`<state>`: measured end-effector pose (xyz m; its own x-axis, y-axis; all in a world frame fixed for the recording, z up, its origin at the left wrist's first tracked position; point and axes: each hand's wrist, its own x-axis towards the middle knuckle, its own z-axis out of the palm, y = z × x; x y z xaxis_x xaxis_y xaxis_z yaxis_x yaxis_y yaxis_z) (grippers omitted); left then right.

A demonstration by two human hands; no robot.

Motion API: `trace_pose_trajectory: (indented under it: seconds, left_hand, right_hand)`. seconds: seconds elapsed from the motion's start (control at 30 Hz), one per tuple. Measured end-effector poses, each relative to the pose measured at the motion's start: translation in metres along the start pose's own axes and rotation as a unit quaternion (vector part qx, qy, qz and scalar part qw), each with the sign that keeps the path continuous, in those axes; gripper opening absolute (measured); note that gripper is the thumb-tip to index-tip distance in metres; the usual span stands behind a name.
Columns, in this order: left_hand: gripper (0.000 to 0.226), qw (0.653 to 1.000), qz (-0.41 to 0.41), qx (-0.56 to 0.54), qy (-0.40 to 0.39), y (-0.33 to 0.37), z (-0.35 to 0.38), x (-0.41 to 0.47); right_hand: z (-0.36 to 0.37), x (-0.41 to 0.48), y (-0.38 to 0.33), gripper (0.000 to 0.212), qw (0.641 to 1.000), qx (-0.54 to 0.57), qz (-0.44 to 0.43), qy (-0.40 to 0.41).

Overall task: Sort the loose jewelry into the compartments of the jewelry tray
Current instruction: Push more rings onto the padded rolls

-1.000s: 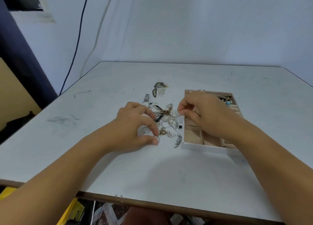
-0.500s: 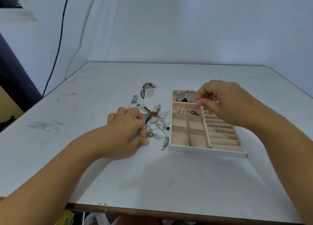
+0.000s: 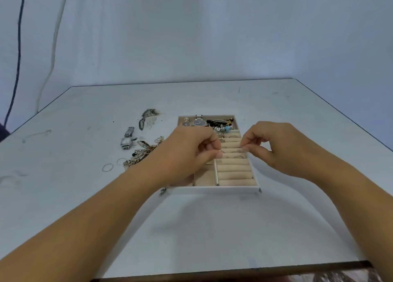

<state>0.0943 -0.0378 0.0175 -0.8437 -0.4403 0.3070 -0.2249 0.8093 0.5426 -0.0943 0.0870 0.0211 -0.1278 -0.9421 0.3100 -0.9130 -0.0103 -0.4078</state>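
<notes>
The jewelry tray [image 3: 217, 188] sits on the white table [image 3: 212, 235], in the middle, a bit far from the near edge. It is white outside and tan inside. At the back of the tray lie two watches [image 3: 198, 122] and some bead bracelets [image 3: 221, 124]. On its right side are soft tan rolls [image 3: 234, 172], and a few rings [image 3: 233, 136] sit in the far rolls.

Both hands are over the tray, close to each other. The left hand [image 3: 189, 154] has its fingers curled, and its thumb and first finger are pressed together in a pinch. The right hand [image 3: 276, 147] does the same, over the rolls. What they pinch is too small to see.

Left of the tray lies the loose jewelry [image 3: 142, 153], a gold tangle of chains. Just beside it are two thin rings [image 3: 107, 167] and a silver watch [image 3: 127, 141]. A dark spotted piece [image 3: 146, 116] lies farther back. One small bit [image 3: 162, 191] lies at the tray's near left corner.

On the wall at the left hang a dark cable [image 3: 18, 47] and a white cable [image 3: 55, 37].
</notes>
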Motion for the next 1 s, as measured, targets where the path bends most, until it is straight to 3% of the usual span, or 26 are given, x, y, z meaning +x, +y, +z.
trace_pose_trajectory:
  seconds: [0.3,0.5,0.67,0.83,1.0]
  left_hand:
    - [0.006,0.998,0.047,0.045,0.023,-0.008,0.021,0.004]
    - [0.008,0.997,0.057,0.055,-0.013,-0.011,0.023,0.01]
    - [0.018,0.995,0.058,0.075,-0.02,-0.02,0.019,0.008]
    - [0.047,0.994,0.012,0.103,0.022,-0.045,0.004,-0.009]
    - [0.056,0.998,-0.004,0.059,-0.038,-0.057,0.003,-0.011]
  right_hand:
    - [0.02,-0.015,0.012,0.006,0.998,0.036,-0.03,0.041]
    - [0.021,-0.017,0.011,0.007,0.998,0.053,-0.025,0.039]
    - [0.021,-0.017,0.011,0.006,0.997,0.058,-0.025,0.036]
    - [0.023,-0.018,0.009,0.004,0.997,0.06,-0.027,0.033]
    - [0.023,-0.018,0.008,0.005,0.998,0.037,-0.024,0.036]
